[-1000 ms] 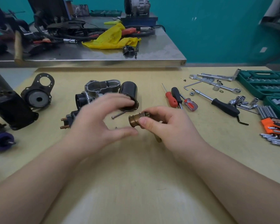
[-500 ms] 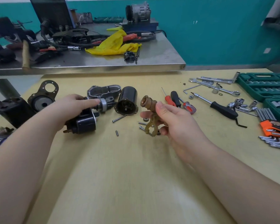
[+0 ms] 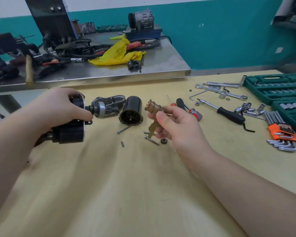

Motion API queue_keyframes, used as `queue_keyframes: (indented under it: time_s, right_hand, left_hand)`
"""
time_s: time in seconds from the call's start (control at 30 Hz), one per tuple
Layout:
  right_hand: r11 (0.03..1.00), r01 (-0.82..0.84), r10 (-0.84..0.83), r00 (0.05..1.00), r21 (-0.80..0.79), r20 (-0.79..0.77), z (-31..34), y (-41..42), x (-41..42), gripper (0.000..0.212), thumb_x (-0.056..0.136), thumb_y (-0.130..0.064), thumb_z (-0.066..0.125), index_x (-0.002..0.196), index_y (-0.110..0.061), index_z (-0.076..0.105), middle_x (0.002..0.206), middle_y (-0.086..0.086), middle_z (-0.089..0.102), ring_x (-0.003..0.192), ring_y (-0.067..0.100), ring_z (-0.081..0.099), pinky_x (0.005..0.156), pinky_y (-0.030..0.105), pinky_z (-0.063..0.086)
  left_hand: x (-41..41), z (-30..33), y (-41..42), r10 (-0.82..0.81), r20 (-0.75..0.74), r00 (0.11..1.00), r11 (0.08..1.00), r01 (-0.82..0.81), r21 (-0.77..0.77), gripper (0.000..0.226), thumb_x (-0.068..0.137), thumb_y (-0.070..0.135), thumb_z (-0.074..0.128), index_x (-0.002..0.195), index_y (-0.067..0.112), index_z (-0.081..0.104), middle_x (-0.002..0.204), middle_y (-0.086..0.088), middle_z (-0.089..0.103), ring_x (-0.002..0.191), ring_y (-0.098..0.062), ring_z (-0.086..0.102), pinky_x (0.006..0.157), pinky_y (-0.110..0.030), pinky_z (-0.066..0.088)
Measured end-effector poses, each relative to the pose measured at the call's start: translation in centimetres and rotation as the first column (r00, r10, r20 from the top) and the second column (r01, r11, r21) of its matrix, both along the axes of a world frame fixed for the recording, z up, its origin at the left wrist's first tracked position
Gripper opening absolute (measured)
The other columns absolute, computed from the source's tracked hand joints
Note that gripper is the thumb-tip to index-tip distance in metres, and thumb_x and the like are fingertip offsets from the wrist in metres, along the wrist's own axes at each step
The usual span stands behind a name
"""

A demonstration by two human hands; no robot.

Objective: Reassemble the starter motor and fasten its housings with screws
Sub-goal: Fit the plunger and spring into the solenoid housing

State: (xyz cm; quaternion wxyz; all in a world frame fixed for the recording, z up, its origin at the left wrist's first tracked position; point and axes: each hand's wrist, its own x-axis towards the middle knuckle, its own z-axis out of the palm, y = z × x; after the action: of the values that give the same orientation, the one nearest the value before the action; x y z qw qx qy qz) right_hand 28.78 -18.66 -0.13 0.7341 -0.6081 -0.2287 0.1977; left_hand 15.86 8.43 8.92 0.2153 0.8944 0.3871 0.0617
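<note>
While both hands hold parts above the table: every line below tells one thing.
Left grip: the left hand (image 3: 58,108) has its fingers curled round a black motor assembly (image 3: 70,130), lifted at the left of the yellow table (image 3: 126,194).
Assembly shaft: a silver-collared shaft end (image 3: 99,109) sticks out to the right of the left hand's fingertips, in front of a grey cast housing (image 3: 109,101) lying on the table.
Right grip: the right hand (image 3: 176,125) pinches a brass-coloured plunger with a spring (image 3: 153,106) between thumb and fingers; a flat brass lever (image 3: 152,129) hangs down from it.
Black can: a black cylindrical housing (image 3: 131,112) lies on its side between the two hands, open end toward the camera.
Loose fasteners: a long screw (image 3: 124,129) lies just below the can, a short pin (image 3: 122,144) nearer the camera, another screw (image 3: 151,140) and a small gear (image 3: 164,140) under the right hand.
Right side: red-handled screwdrivers (image 3: 194,113), a black T-handle driver (image 3: 229,113), wrenches (image 3: 220,90), sockets (image 3: 248,108), hex keys in an orange holder (image 3: 284,134), and green socket cases (image 3: 277,88).
Behind: a steel bench (image 3: 161,65) carries a yellow cloth (image 3: 116,55), cables and dark parts.
</note>
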Motion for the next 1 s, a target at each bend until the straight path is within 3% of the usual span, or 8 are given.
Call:
queue_keyframes:
  time_s: [0.1, 0.17, 0.3, 0.4, 0.53, 0.67, 0.9, 1.0]
  right_hand:
    - [0.997, -0.016, -0.003, 0.969, 0.074, 0.248, 0.0, -0.3, -1.1, 0.026, 0.1, -0.014, 0.07, 0.114, -0.036, 0.069, 0.1, -0.01, 0.08, 0.084, 0.007, 0.073, 0.076, 0.022, 0.058]
    - [0.997, -0.022, -0.015, 0.883, 0.074, 0.47, -0.2, -0.5, -2.1, 0.034, 0.096, -0.016, 0.073, 0.12, -0.039, 0.067, 0.12, -0.014, 0.077, 0.105, 0.007, 0.074, 0.089, 0.029, 0.06]
    - [0.989, -0.036, -0.105, 0.533, 0.147, 0.84, -0.8, -0.6, -3.6, 0.032, 0.095, -0.005, 0.078, 0.126, -0.002, 0.068, 0.143, 0.005, 0.068, 0.126, 0.019, 0.069, 0.103, 0.037, 0.057]
    - [0.986, -0.077, -0.097, 0.436, 0.145, 0.895, -1.1, -0.2, -4.2, 0.026, 0.094, 0.0, 0.078, 0.118, 0.005, 0.072, 0.14, 0.015, 0.069, 0.123, 0.027, 0.07, 0.102, 0.044, 0.055]
    - [0.989, -0.093, -0.066, 0.43, 0.117, 0.9, -1.6, -0.1, -4.2, 0.026, 0.091, 0.001, 0.081, 0.115, 0.006, 0.073, 0.137, 0.017, 0.07, 0.125, 0.027, 0.07, 0.103, 0.044, 0.056]
    - [0.991, -0.098, -0.035, 0.465, 0.091, 0.885, -1.6, 0.0, -4.3, 0.026, 0.092, -0.002, 0.081, 0.115, 0.006, 0.073, 0.137, 0.019, 0.067, 0.119, 0.028, 0.07, 0.101, 0.042, 0.057]
    - [0.999, -0.008, -0.04, 0.494, 0.05, 0.869, -1.5, -0.1, -3.6, 0.027, 0.089, -0.003, 0.082, 0.114, 0.004, 0.074, 0.122, 0.017, 0.067, 0.105, 0.029, 0.068, 0.083, 0.047, 0.06]
    - [0.999, 0.026, -0.039, 0.481, 0.03, 0.876, -1.4, -0.2, -3.7, 0.029, 0.089, -0.005, 0.083, 0.115, 0.002, 0.075, 0.119, 0.016, 0.067, 0.097, 0.029, 0.068, 0.079, 0.047, 0.059]
  left_hand:
    - [-0.5, 2.9, -1.6, -0.092, -0.061, 0.994, 0.995, 0.089, -0.05, 0.084, 0.03, 0.066, 0.087, 0.11, 0.044, 0.068, 0.095, 0.005, 0.073, 0.08, -0.023, 0.074, 0.062, -0.035, 0.059]
    - [-0.5, 3.9, -2.7, -0.16, -0.089, 0.983, 0.982, 0.149, -0.116, 0.081, 0.031, 0.069, 0.091, 0.106, 0.043, 0.071, 0.086, 0.006, 0.077, 0.071, -0.02, 0.077, 0.062, -0.036, 0.06]
    - [-0.2, 4.2, -4.3, -0.244, -0.127, 0.961, 0.952, 0.212, -0.222, 0.075, 0.037, 0.066, 0.092, 0.103, 0.035, 0.075, 0.083, 0.003, 0.08, 0.069, -0.021, 0.079, 0.064, -0.042, 0.063]
    - [0.1, 4.1, -4.9, -0.263, -0.131, 0.956, 0.932, 0.216, -0.291, 0.081, 0.034, 0.067, 0.092, 0.106, 0.031, 0.077, 0.089, -0.005, 0.08, 0.075, -0.028, 0.079, 0.069, -0.044, 0.065]
    - [0.6, 3.7, -5.4, -0.274, -0.102, 0.956, 0.913, 0.225, -0.339, 0.091, 0.03, 0.073, 0.093, 0.107, 0.026, 0.078, 0.091, -0.011, 0.079, 0.078, -0.033, 0.079, 0.065, -0.04, 0.063]
    - [0.9, 3.2, -5.5, -0.246, -0.023, 0.969, 0.889, 0.217, -0.403, 0.069, 0.049, 0.064, 0.096, 0.102, 0.023, 0.081, 0.089, -0.014, 0.079, 0.075, -0.033, 0.079, 0.055, -0.032, 0.062]
    - [0.8, 2.0, -5.7, -0.272, 0.075, 0.96, 0.791, 0.267, -0.551, 0.081, 0.04, 0.069, 0.096, 0.106, 0.024, 0.081, 0.105, -0.02, 0.079, 0.093, -0.044, 0.077, 0.083, -0.055, 0.064]
    - [0.6, 1.2, -5.8, -0.27, 0.103, 0.957, 0.764, 0.278, -0.582, 0.077, 0.044, 0.067, 0.096, 0.106, 0.023, 0.081, 0.106, -0.021, 0.079, 0.093, -0.043, 0.077, 0.08, -0.051, 0.065]
